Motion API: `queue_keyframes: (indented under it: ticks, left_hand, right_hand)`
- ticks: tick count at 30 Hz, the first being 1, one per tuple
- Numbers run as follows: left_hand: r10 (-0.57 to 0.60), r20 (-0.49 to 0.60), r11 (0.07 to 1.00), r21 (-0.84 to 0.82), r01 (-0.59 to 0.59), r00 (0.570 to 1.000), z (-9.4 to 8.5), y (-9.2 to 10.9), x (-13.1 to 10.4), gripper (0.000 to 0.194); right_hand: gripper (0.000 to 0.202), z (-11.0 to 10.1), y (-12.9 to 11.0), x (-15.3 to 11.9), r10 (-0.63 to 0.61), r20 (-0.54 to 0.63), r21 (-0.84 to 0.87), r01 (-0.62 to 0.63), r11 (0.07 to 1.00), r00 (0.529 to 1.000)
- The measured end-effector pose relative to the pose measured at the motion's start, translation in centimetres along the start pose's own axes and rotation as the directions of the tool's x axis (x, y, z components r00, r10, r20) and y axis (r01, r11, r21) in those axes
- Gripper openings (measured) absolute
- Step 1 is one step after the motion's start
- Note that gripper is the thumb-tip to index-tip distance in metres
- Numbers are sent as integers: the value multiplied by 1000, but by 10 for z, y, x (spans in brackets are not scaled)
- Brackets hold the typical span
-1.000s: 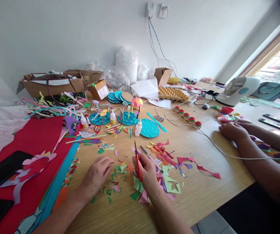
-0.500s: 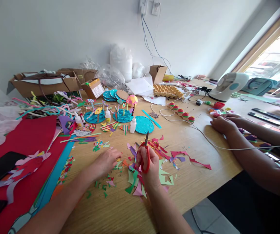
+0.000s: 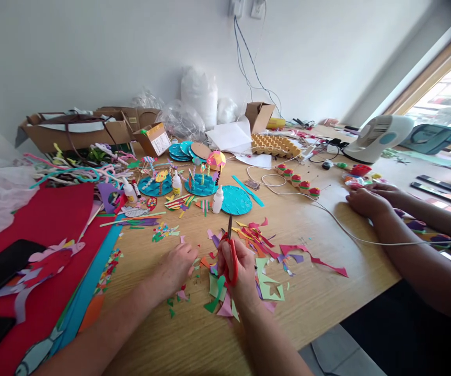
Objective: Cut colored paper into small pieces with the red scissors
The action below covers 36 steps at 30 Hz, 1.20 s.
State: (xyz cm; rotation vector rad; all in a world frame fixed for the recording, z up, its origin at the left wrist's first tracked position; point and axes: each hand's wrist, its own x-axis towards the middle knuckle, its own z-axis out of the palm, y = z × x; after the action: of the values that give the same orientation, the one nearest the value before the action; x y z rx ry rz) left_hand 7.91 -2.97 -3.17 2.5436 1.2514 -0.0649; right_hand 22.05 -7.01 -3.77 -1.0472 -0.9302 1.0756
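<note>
Red-handled scissors (image 3: pixel 231 261) are in my right hand (image 3: pixel 241 271), whose fingers wrap round the handles. The dark blades point away from me, above a heap of coloured paper scraps (image 3: pixel 256 240). My left hand (image 3: pixel 178 263) rests low over the table just left of the heap, back up and fingers curled under. Whatever its fingertips hold, if anything, is hidden. Small green and pink paper bits lie under and around it. Beyond the blades is a round turquoise disc (image 3: pixel 236 201), with a white glue bottle (image 3: pixel 217 200) standing at its left edge.
Turquoise bases with paper decorations (image 3: pixel 201 185) stand behind. Red paper sheets (image 3: pixel 53 224) and a black phone (image 3: pixel 6 266) lie left. A white cable (image 3: pixel 335 224) crosses the right side, near another person's hands (image 3: pixel 370 201). Boxes (image 3: pixel 76 130) line the wall.
My left hand has moved slightly down and its fingers have curled in more. The scissors in my right hand have shifted a little left and down. The view has turned slightly.
</note>
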Motion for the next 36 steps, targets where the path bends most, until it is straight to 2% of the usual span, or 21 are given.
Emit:
queue_keyframes:
  ticks: [12, 20, 30, 33, 36]
  left_hand:
    - [-14, -64, 999, 32, 16, 998, 13, -4, -1, 23]
    - [-11, -50, 1000, -16, 11, 999, 11, -8, 1, 7]
    - [-16, -43, 992, -126, 11, 999, 10, -8, 2, 19]
    - [-11, -53, 978, -210, 0, 999, 11, -12, 2, 20]
    - [-32, -74, 951, -309, 8, 997, 12, -16, 3, 20]
  right_hand:
    - [29, 2, 2, -2, -13, 85, -135, 25, 991, 996]
    - [29, 2, 0, -1, -13, 99, -138, 27, 990, 995]
    - [27, 2, 0, -1, 59, 125, -234, -29, 972, 990]
    - [21, -1, -11, 5, 72, 163, -426, 5, 905, 984]
    - [18, -4, -25, 19, 109, 252, -654, 86, 752, 962]
